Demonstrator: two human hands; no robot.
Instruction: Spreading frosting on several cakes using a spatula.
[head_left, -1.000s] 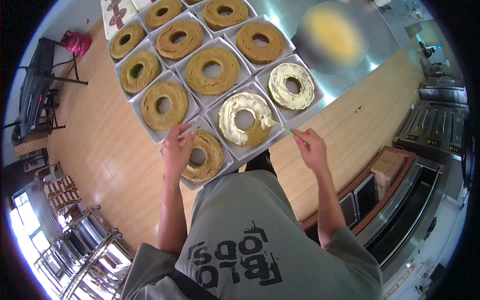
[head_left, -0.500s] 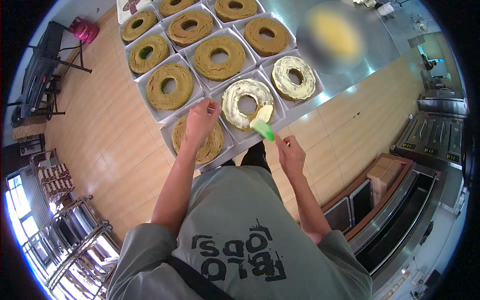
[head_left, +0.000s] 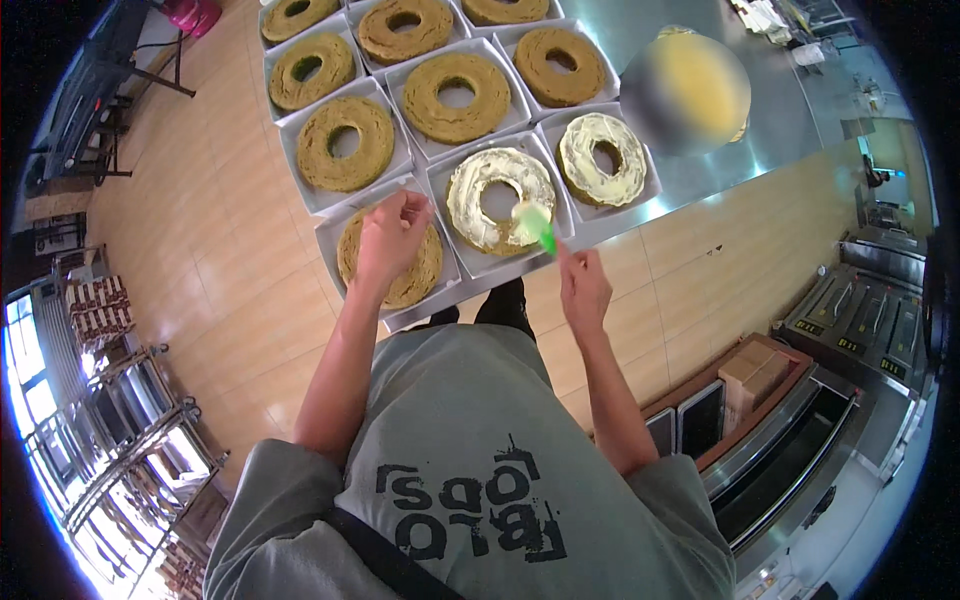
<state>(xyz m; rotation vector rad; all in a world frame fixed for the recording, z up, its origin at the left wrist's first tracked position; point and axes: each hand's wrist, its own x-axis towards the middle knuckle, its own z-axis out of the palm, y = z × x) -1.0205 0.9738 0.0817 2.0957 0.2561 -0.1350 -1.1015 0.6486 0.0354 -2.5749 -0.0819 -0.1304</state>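
Observation:
My right hand (head_left: pixel 586 290) grips a green spatula (head_left: pixel 545 236), its pale, blurred head on the lower right of a ring cake (head_left: pixel 470 178). White cream covers most of this cake's top, with brown showing at the bottom. My left hand (head_left: pixel 393 238) is closed above a plain brown ring cake (head_left: pixel 357 255) in the box to the left, partly hiding it. Its fingertips are curled near the wall between the two boxes; whether they hold anything is hidden. Another cream-topped ring cake (head_left: pixel 582 182) sits in its box to the right.
Several plain ring cakes (head_left: pixel 425 105) stand in white open boxes farther back on the metal table (head_left: pixel 800 100). A round bowl (head_left: pixel 640 95) with yellow contents, blurred, is at the right. Ovens (head_left: pixel 865 315) and a wheeled rack (head_left: pixel 130 430) stand beyond the table.
The spatula has moved slightly along the cake's lower right, and cream there looks more spread. The view has shifted, so the far boxes appear higher. My left hand stays closed over the plain cake.

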